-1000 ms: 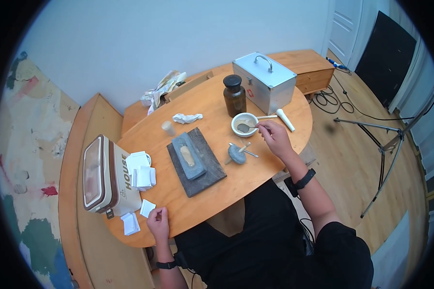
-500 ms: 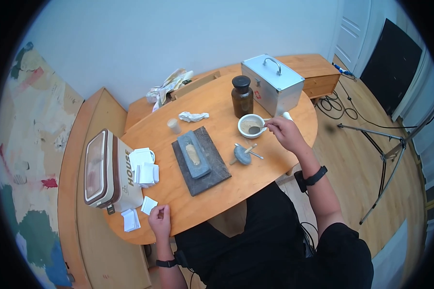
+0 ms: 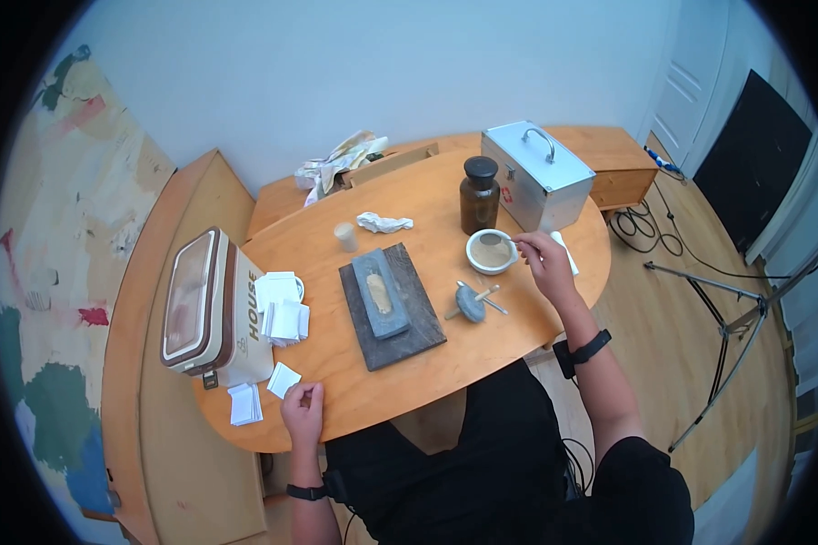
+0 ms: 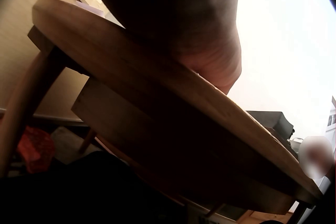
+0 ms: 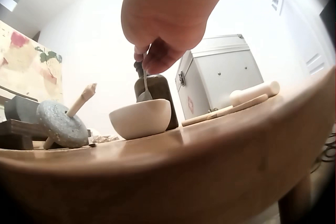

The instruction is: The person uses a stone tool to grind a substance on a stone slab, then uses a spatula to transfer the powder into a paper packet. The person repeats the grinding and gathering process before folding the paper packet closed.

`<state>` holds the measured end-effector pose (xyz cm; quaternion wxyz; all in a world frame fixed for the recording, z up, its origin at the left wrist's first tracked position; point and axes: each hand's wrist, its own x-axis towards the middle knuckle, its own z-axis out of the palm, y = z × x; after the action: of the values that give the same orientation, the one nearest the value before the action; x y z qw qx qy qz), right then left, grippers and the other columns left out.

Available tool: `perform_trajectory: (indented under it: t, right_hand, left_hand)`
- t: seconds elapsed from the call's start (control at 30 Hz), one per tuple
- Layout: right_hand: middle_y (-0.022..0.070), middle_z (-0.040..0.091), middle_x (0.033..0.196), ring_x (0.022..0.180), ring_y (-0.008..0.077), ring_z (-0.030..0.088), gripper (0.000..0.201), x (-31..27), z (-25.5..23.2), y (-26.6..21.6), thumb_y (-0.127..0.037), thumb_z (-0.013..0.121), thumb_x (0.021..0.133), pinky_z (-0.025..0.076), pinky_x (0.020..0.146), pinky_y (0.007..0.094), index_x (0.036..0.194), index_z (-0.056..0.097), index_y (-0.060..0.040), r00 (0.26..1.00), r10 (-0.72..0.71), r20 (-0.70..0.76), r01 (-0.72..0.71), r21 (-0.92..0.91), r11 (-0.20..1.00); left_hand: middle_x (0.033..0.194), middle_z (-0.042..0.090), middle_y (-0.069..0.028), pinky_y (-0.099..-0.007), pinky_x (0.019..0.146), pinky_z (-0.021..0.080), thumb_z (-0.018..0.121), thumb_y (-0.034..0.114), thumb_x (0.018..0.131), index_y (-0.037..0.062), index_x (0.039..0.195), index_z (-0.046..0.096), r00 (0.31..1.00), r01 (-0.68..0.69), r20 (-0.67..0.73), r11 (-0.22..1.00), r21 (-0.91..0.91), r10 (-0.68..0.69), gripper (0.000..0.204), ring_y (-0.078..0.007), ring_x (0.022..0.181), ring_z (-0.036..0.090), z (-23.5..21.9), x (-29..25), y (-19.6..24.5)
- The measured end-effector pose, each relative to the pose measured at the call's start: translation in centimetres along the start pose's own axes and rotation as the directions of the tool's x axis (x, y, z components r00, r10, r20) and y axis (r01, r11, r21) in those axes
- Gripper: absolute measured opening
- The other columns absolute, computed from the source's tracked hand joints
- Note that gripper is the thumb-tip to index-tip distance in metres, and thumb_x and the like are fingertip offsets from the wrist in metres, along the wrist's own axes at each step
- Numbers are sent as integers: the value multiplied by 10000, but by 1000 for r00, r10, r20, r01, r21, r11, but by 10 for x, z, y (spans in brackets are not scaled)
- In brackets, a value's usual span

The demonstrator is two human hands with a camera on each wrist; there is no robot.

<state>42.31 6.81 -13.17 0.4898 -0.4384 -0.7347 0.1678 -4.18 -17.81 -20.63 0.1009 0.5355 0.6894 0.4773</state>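
In the head view, my right hand (image 3: 545, 262) pinches the handle of a metal spoon (image 5: 145, 94). The spoon's head is at the far side of a small white mortar (image 3: 489, 269), over tan paste or powder (image 3: 493, 256). Seen from the right wrist, the spoon dips behind the near rim. My left hand (image 3: 303, 411) rests at the table's front edge with fingers loosely curled, beside a white paper square (image 3: 284, 380). A round grey stone (image 3: 470, 304) with a stick through it lies in front of the mortar.
A brown bottle (image 3: 479, 202) and a metal case (image 3: 543, 186) stand behind the mortar; a white pestle (image 5: 254, 92) lies to its right. A grey whetstone (image 3: 378, 295) sits on a dark slab (image 3: 420, 318). White papers (image 3: 286, 320) are beside a cream box (image 3: 236, 313).
The spoon has moved round inside the mortar, from the middle to the near right, then to the far side. The left hand stays put. The head view has shifted slightly.
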Motion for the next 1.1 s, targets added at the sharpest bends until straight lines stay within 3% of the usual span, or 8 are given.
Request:
perform_trajectory:
  t: [0.1, 0.17, 0.27, 0.4, 0.47, 0.77, 1.0, 1.1]
  right_hand:
    - [106, 693, 888, 750, 187, 673, 135, -5, 10, -2, -33, 631, 993, 529, 691, 290, 1085, 718, 15, 998, 29, -59, -22, 113, 993]
    - [68, 696, 869, 759, 108, 661, 139, -7, 15, -4, -49, 609, 1026, 532, 657, 245, 1076, 716, 24, 990, 71, -122, -52, 148, 988]
    - [62, 707, 845, 719, 97, 659, 150, -11, 27, 7, -73, 613, 1032, 532, 627, 239, 1069, 718, 27, 985, 151, -88, -127, 235, 964]
    - [59, 717, 826, 695, 92, 657, 159, -11, 28, 10, -87, 615, 1034, 534, 608, 235, 1067, 720, 27, 981, 171, -90, -151, 191, 970]
    - [92, 738, 838, 740, 114, 697, 156, -10, 23, 6, -76, 635, 1010, 534, 642, 245, 1079, 725, 32, 959, 266, -99, -241, 213, 947]
    - [66, 729, 857, 724, 95, 670, 172, -9, 22, 8, -95, 617, 1036, 548, 631, 244, 1118, 720, 17, 973, 162, -165, -136, 159, 978]
    - [59, 709, 824, 708, 98, 665, 173, -16, 32, 15, -98, 619, 1036, 552, 635, 243, 1107, 719, 23, 980, 167, -105, -152, 141, 978]
    - [58, 709, 823, 686, 98, 663, 172, -18, 32, 16, -97, 621, 1033, 554, 621, 240, 1098, 720, 27, 976, 209, -60, -191, 218, 957]
  left_hand:
    - [800, 660, -95, -298, 674, 486, 765, 82, 908, -40, 885, 698, 1000, 15, 1, 1000, -11, -15, 142, -185, 717, 612, 0, 0, 7]
    - [802, 662, -95, -297, 672, 486, 765, 80, 907, -41, 885, 698, 1000, 12, -3, 1000, -7, -12, 140, -185, 718, 613, 0, 0, 5]
    - [804, 665, -95, -296, 672, 486, 767, 81, 906, -42, 885, 699, 1000, 13, -2, 1000, 0, -13, 142, -185, 717, 614, 1, 0, 4]
    - [803, 665, -98, -303, 682, 489, 772, 90, 901, -42, 883, 702, 1000, 20, -7, 1000, -4, -20, 151, -192, 721, 618, 1, -1, 2]
    - [805, 665, -102, -309, 687, 490, 774, 91, 897, -40, 881, 703, 1000, 13, -6, 1000, 7, -13, 150, -200, 724, 620, 0, -1, 2]
    - [797, 673, -114, -341, 696, 495, 777, 94, 877, -25, 871, 709, 1000, -5, -7, 1000, 30, 5, 137, -238, 736, 631, 0, 0, 5]
    - [779, 671, -107, -347, 706, 494, 777, 100, 878, -12, 867, 722, 1000, 6, 1, 998, 55, -6, 126, -238, 746, 634, -1, 1, 11]
    - [778, 667, -106, -344, 710, 494, 777, 99, 879, -10, 865, 723, 1000, 8, -24, 1000, 13, -8, 122, -233, 749, 629, 2, 0, 10]
